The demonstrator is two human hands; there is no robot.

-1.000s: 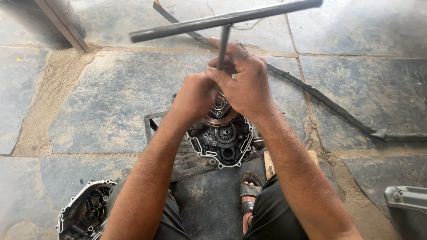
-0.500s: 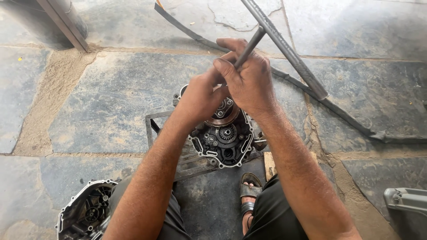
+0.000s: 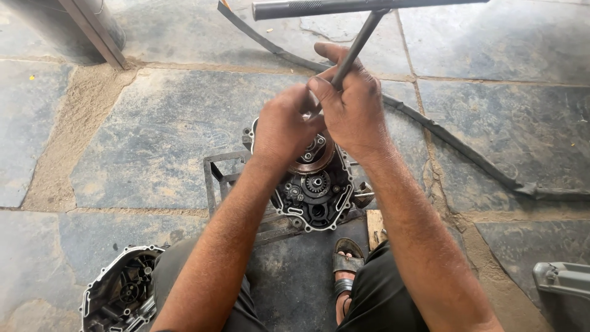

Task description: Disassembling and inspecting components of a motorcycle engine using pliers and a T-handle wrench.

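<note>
I have both hands on the T-handle wrench (image 3: 353, 46), whose shaft runs down into the open engine crankcase (image 3: 313, 190). My right hand (image 3: 350, 104) is wrapped closed round the shaft; my left hand (image 3: 283, 126) is curled against it just above the clutch. The side cover (image 3: 120, 292) already lies off, left of and below the crankcase, so I judge the engine partly stripped with the clutch fastener left. Bare stone floor (image 3: 160, 141) gives room left of the crankcase; a black strip (image 3: 442, 138) crosses to its right.
</note>
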